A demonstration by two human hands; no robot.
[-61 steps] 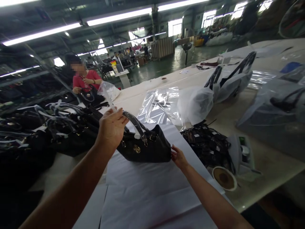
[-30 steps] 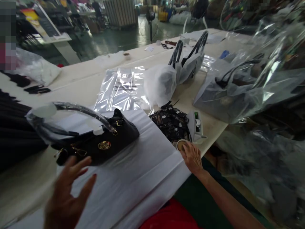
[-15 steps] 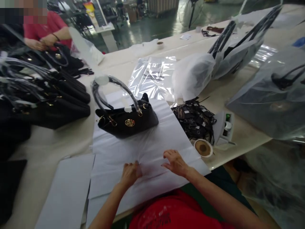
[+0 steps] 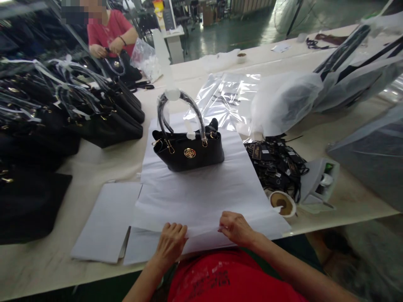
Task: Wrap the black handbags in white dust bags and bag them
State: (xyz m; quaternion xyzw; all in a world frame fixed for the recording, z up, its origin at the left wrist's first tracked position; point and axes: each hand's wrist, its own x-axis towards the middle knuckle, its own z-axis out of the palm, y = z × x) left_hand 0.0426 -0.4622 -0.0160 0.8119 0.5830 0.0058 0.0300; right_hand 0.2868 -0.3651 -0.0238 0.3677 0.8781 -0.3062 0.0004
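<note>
A black handbag (image 4: 201, 157) with a round gold emblem and plastic-wrapped handles stands upright on white tissue paper (image 4: 201, 195). Along the paper's near edge, my left hand (image 4: 172, 241) has its fingers closed on the sheet. My right hand (image 4: 236, 226) pinches the same edge a little further right. Between the two hands the edge looks slightly lifted, with more white paper showing beneath it. Both thumbs are partly hidden.
Several black handbags (image 4: 110, 126) crowd the left side. Folded white paper (image 4: 103, 222) lies nearby. On the right are black hang tags (image 4: 273, 163), a tape roll (image 4: 283, 203), a white box (image 4: 319, 180) and plastic-covered bags (image 4: 286, 100). Across the table, a person (image 4: 110, 33) handles another bag.
My fingers have closed on the paper's near edge, where both hands were looser before. The view has shifted left, so the handbag appears further right.
</note>
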